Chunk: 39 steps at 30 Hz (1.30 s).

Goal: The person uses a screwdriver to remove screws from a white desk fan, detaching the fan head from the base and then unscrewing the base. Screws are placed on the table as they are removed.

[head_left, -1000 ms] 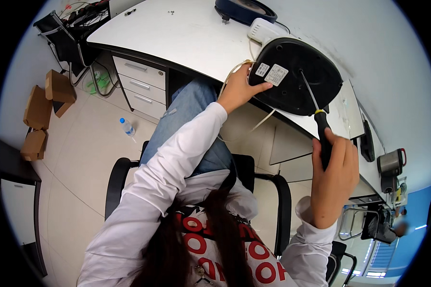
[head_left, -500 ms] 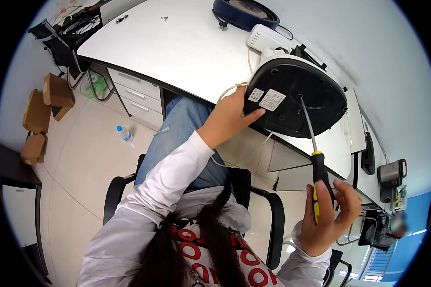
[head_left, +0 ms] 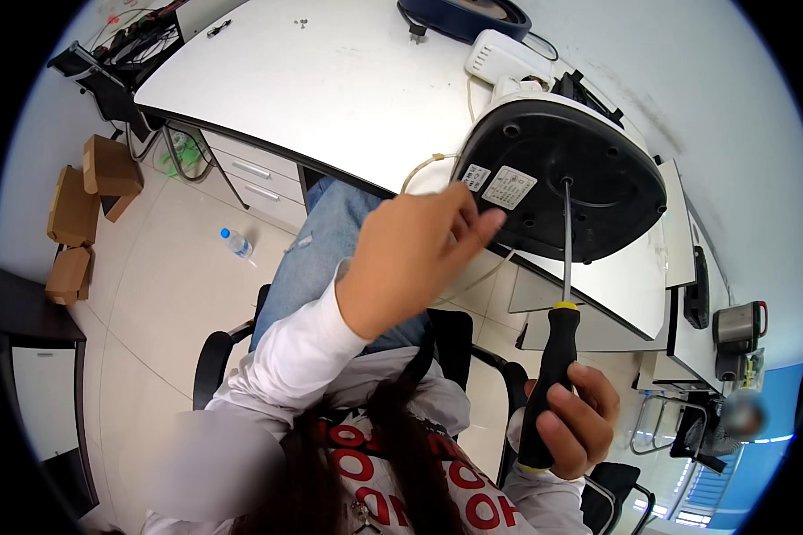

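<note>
A white appliance with a black base [head_left: 589,143] lies on its side at the table's near edge, its underside with two white labels facing me. In my right hand [head_left: 580,419] is a screwdriver [head_left: 555,366] with a black and yellow handle, the fingers closed round the handle. The metal shaft rises to a round hole in the base; its tip is hidden in the hole. My left hand [head_left: 410,254] hovers in front of the base's lower left corner, a little blurred, with thumb and fingers apart and nothing in them. A pale cord [head_left: 424,165] runs behind this hand.
A white table [head_left: 330,107] reaches from the left to the wall. On it stand a dark blue round part [head_left: 473,16], a white power strip [head_left: 506,58] and small loose metal pieces [head_left: 301,23]. A bottle [head_left: 236,242] and cardboard boxes [head_left: 73,205] are on the floor.
My left hand has come off the base's edge and drawn back toward me. My right hand has moved left, its grip shifting on the handle; the screwdriver now stands more upright in the picture.
</note>
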Motion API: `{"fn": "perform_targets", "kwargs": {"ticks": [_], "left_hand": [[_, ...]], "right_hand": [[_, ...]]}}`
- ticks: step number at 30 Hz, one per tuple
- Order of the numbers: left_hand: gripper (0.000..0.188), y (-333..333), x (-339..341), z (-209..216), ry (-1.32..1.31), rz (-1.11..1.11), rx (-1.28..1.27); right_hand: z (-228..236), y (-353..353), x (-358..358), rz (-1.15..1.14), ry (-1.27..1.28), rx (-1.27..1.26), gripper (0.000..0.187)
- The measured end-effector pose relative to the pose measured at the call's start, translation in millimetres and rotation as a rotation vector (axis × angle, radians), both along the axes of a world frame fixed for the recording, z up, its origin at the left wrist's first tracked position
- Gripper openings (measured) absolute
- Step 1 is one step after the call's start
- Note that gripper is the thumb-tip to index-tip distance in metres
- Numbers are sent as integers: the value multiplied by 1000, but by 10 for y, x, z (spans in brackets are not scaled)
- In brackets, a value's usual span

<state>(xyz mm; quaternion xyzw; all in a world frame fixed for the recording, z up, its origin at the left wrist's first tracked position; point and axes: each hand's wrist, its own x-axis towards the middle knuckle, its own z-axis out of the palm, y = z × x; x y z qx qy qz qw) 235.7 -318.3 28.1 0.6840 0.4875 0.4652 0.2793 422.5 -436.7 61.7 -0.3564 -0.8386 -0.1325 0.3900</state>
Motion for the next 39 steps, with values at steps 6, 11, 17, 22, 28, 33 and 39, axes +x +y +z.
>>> {"fn": "perform_targets", "kwargs": {"ticks": [6,11,17,22,28,33,39], "left_hand": [[25,-246,300,175,-628,-713,-469],[25,-275,484,131,-958,-906,-673],[25,-305,496,224,-1071,-917,-768],[27,-325,486,247,-1163,-930,-821],[36,-433,520,289,-1237,-938,-965],[37,-443,462,216,-1218,-1005,-966],[42,-481,545,162,-1312,-1006,-1013]], "right_hand": [[38,-5,-96,11,62,-93,38],[-163,82,-49,41,118,-8,41],[-198,51,-67,-57,320,239,33],[-183,53,-122,-51,343,243,31],[-137,18,-79,-130,297,258,42],[-110,41,-10,-88,223,215,45],[9,32,80,-25,188,101,58]]}}
